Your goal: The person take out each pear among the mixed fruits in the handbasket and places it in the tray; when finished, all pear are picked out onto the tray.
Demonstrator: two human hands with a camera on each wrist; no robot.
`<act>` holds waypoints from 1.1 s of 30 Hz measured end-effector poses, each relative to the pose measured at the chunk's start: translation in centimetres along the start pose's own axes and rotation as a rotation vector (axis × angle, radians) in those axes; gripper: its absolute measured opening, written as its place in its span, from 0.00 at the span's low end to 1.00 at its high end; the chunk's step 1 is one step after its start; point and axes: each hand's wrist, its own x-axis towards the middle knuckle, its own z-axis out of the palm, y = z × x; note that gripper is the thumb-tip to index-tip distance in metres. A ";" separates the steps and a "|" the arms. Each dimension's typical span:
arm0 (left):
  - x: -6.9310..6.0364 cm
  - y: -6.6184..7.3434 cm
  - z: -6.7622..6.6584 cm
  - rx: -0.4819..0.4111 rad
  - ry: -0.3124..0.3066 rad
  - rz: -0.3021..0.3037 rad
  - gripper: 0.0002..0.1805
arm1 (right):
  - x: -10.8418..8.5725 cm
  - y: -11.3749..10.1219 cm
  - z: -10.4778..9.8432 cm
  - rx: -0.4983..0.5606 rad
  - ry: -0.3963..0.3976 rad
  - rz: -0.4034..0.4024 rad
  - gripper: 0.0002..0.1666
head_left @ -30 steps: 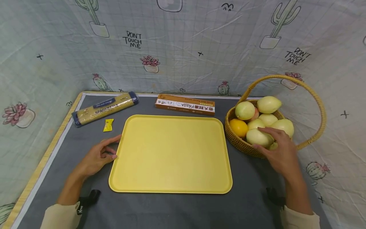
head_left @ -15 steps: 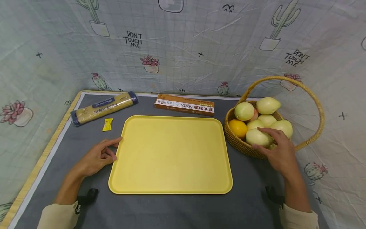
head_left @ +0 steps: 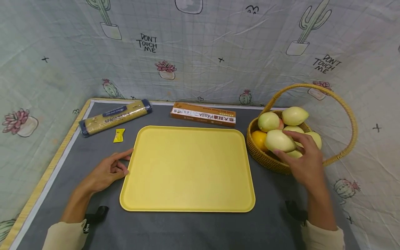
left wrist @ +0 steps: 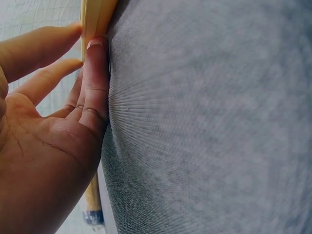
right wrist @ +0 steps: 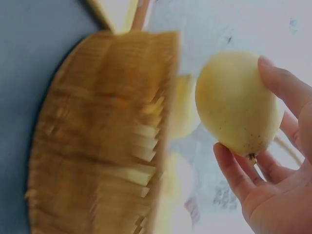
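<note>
In the head view the right hand point(head_left: 307, 159) pinches a pale yellow-green fruit point(head_left: 279, 140) between thumb and fingers, over a wicker basket point(head_left: 265, 160) of similar fruit and an orange point(head_left: 259, 139). The right wrist view shows this fruit point(right wrist: 236, 102), its stem toward the palm, held clear of the basket's rim point(right wrist: 168, 107) by the right hand point(right wrist: 278, 180). At the left edge of a yellow tray point(head_left: 187, 170), the left hand point(head_left: 104, 172) touches the rim with index finger and thumb. Its fingertips meet the tray edge point(left wrist: 92, 19) in the left wrist view.
Behind the tray lie a spaghetti packet point(head_left: 115, 117) at the left and a brown pasta box point(head_left: 203, 114) in the middle. A small yellow wrapped piece point(head_left: 119, 135) is near the left hand. The basket's tall handle point(head_left: 351, 121) arches to the right.
The right hand has raised the fruit from among the others in the basket, shifting it slightly left and away from the body. The left hand stays at the tray's edge.
</note>
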 end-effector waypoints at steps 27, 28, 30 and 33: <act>0.1 0.1 0.0 0.005 0.004 -0.008 0.41 | 4.3 -7.7 10.0 0.294 -0.205 -0.209 0.37; 0.1 0.1 0.0 0.003 0.005 -0.006 0.41 | 4.4 -8.0 10.4 0.304 -0.215 -0.214 0.37; 0.1 0.1 0.0 0.001 0.006 -0.005 0.41 | 4.6 -8.5 11.4 0.315 -0.234 -0.224 0.36; 0.1 0.1 0.0 0.001 0.005 -0.012 0.41 | 4.9 -9.3 12.7 0.309 -0.251 -0.242 0.36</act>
